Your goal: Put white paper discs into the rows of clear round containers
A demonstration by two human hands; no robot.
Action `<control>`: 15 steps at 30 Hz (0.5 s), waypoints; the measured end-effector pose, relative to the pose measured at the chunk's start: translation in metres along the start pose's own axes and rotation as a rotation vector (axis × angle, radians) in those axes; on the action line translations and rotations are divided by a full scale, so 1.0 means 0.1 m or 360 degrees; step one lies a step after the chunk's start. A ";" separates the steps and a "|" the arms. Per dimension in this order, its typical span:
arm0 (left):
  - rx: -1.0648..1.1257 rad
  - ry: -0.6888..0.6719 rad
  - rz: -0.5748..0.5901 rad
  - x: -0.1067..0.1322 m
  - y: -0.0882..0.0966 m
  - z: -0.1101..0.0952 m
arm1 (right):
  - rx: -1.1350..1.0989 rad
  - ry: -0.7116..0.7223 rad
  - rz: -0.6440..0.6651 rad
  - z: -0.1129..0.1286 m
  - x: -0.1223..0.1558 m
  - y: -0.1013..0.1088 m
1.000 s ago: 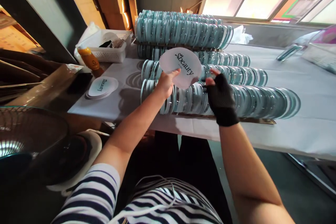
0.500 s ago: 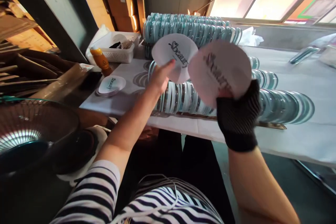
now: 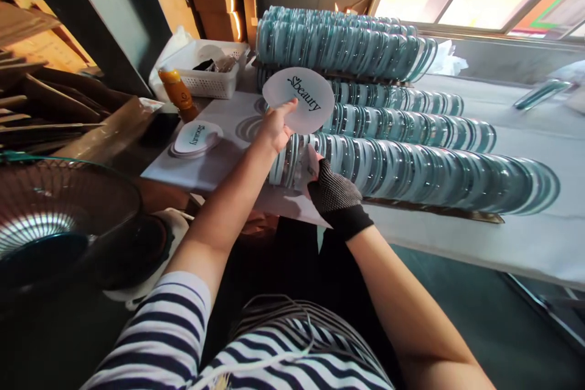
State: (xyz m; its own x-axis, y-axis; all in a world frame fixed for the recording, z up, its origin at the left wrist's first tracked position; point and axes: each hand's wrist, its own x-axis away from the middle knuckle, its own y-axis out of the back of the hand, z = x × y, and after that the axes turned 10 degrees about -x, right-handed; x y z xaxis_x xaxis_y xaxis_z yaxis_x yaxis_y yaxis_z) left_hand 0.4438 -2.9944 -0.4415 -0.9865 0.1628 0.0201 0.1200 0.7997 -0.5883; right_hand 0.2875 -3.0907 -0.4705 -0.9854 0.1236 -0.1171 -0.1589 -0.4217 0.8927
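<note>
"Both full?"
"Yes. The left hand [image 3: 275,127] grips a printed sheet [image 3: 307,91] above the clear discs [image 3: 411,172]; the gloved right hand [image 3: 336,194] pinches another sheet [image 3: 306,172] at their front row."
"And on the bench [image 3: 530,134]?"
"Printed stack [image 3: 198,138], at left."

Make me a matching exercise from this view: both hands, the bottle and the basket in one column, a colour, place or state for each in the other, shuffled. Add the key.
Column one
1. Left hand
2. Bottle
3. Right hand
4. Basket

Column two
A. White, with perforated sides
B. In a black glove, at the nearest row of glassy discs
C. Bare, gripping a printed white disc
D. Yellow-orange

Pairs: 1-C, 2-D, 3-B, 4-A
</note>
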 end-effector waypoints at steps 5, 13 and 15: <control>-0.0002 -0.0019 0.0044 -0.03 0.06 0.00 | -0.0273 -0.0015 -0.0271 -0.14 0.00 -0.13; 0.0125 0.0046 0.0031 -0.13 0.14 0.02 | -0.0045 0.0021 -0.0377 -0.12 -0.30 -0.22; 0.0134 0.0068 0.0041 -0.17 0.19 0.01 | 0.0064 0.0094 -0.0250 -0.08 -0.31 -0.21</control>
State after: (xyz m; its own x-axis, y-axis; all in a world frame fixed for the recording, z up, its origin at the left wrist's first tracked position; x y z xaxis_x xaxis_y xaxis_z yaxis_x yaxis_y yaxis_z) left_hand 0.4626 -2.9831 -0.4539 -0.9773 0.2086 0.0372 0.1339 0.7439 -0.6547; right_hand 0.3204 -3.0931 -0.4891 -0.9506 0.1320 -0.2809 -0.3101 -0.3651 0.8778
